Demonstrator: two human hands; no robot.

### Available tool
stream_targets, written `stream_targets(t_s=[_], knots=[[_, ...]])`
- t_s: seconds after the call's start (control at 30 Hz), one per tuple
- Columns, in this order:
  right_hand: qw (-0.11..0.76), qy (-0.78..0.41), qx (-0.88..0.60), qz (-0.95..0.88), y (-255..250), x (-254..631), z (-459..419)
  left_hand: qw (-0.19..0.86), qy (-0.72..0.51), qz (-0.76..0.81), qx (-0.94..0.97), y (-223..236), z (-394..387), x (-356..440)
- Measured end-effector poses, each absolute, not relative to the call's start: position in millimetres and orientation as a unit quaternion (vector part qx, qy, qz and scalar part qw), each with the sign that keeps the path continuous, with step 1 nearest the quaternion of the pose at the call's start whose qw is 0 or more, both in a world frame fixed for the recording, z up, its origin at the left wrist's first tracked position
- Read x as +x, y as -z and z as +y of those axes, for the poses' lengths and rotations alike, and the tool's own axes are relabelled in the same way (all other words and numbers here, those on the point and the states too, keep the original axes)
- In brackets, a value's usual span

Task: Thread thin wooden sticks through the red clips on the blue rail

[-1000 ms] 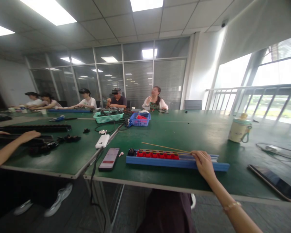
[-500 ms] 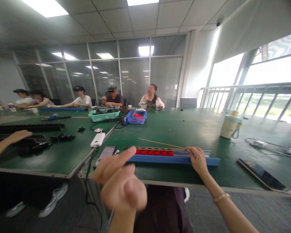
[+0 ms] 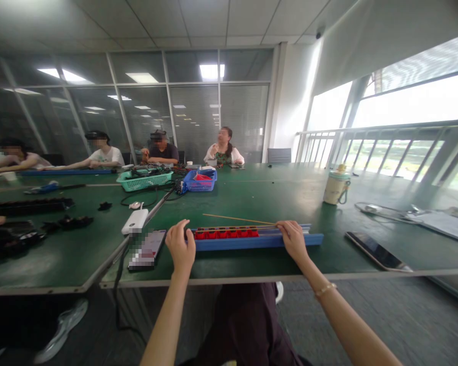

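Found right hand pinching a thin rod, apparently to steady its end above the blue channel beneath those fingers. Noted red pieces between both sets of fingers. Observed left hand curved at the channel's left end, probably bracing it; could not tell whether grasping.

The phone lies left of the tray, the basket behind them.
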State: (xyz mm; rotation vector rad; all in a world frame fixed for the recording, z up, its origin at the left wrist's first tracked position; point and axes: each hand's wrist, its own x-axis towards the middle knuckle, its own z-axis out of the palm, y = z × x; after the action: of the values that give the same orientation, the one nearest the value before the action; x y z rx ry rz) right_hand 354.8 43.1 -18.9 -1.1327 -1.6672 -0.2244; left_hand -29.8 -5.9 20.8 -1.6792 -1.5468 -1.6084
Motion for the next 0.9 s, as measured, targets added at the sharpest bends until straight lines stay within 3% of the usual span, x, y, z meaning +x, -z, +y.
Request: stream_targets(t_s=[0.9], knots=[[0.531,0.097,-0.468,-0.7,17.6,351.9,41.6,0.152,0.509,-0.552,-0.642,-15.8,-1.5,-26.1]])
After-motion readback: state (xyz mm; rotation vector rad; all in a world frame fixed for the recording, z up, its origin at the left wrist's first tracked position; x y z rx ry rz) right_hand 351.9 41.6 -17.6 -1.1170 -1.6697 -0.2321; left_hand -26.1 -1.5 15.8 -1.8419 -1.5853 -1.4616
